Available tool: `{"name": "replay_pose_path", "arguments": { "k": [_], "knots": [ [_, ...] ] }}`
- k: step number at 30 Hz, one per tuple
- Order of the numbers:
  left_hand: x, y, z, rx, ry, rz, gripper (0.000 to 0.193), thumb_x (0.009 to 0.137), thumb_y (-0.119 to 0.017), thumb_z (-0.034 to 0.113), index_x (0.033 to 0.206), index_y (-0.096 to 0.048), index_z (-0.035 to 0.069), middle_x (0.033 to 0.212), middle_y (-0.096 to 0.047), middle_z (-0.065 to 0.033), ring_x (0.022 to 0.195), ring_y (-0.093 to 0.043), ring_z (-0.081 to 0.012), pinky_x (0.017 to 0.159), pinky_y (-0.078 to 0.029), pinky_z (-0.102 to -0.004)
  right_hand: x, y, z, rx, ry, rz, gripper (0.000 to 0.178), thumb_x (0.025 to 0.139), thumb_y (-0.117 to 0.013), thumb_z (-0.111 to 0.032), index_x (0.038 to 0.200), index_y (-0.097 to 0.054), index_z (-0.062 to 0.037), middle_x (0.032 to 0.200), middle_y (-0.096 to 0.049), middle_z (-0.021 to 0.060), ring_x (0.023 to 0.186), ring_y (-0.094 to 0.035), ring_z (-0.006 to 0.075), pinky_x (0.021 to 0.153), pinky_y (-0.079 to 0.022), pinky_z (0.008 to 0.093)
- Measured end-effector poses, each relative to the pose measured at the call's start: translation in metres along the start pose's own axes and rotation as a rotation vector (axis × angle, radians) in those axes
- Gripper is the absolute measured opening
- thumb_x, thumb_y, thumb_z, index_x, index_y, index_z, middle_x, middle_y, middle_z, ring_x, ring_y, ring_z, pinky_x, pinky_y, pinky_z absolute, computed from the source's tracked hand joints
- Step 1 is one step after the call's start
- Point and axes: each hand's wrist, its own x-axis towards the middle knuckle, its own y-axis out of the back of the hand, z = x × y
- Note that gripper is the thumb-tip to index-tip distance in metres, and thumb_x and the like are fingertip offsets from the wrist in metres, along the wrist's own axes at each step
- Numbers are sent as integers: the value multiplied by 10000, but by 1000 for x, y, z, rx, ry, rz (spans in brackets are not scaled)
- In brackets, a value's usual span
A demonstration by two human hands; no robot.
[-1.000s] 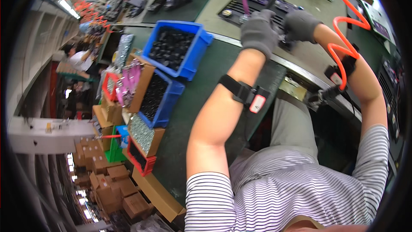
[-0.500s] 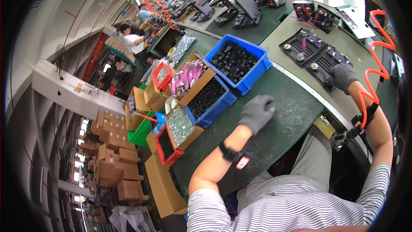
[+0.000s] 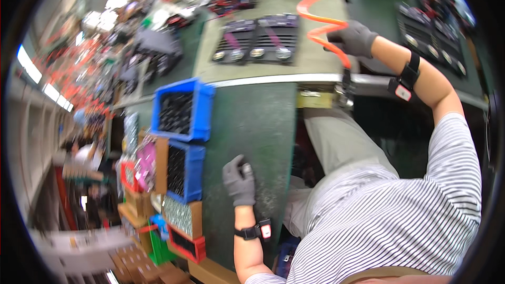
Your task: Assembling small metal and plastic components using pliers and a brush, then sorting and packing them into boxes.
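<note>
The gloved left hand [image 3: 239,180] rests half-curled and empty on the green surface [image 3: 252,121] beside a blue bin [image 3: 185,172]. The right hand [image 3: 353,38] grips the orange coiled hose [image 3: 318,18] above the far surface.

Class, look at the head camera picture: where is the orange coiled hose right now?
The orange coiled hose hangs at the upper right, over the grey-green bench, just right of the two black parts trays, with the gloved right hand on it.
</note>
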Motion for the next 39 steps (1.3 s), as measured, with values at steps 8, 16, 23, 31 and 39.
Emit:
{"name": "replay_pose_path", "arguments": {
  "k": [8,16,23,31,39],
  "knots": [
    [36,-79,59,243,-190,-186,283,775,-581,141,1045,-576,55,1023,-540,-139,990,-515,-298,875,-420,-386,-197,-7,143,-217,-322,289,232,822,-583,-262,841,-523,-38,802,-531,125,791,-533,319,680,-426,403],
    [97,-154,138,175,-525,-224,476,804,-567,364,1179,-511,75,1196,-489,-161,1097,-475,-340,924,-386,-422,-212,-21,183,-292,-281,471,190,800,-590,-231,825,-498,-66,782,-503,110,769,-525,299,669,-427,405],
    [147,-177,142,248,-573,-212,557,829,-472,484,1225,-485,92,1242,-465,-152,1203,-386,-333,990,-263,-457,-197,-1,174,-225,-379,333,158,786,-583,-192,789,-495,-61,745,-501,99,748,-514,295,670,-422,402],
    [185,-204,171,128,-587,-143,601,827,-502,493,1154,-528,-10,1163,-504,-235,1097,-468,-396,940,-363,-462,-158,3,215,-192,-350,296,152,765,-592,-213,784,-518,-82,768,-511,97,753,-519,292,657,-427,401],
    [212,-206,200,129,-508,-202,636,822,-476,558,1131,-551,8,1194,-479,-203,1135,-431,-358,959,-318,-453,-151,44,233,-197,-451,178,162,739,-597,-262,751,-531,-115,768,-521,78,733,-529,282,614,-435,405]
  ]
}}
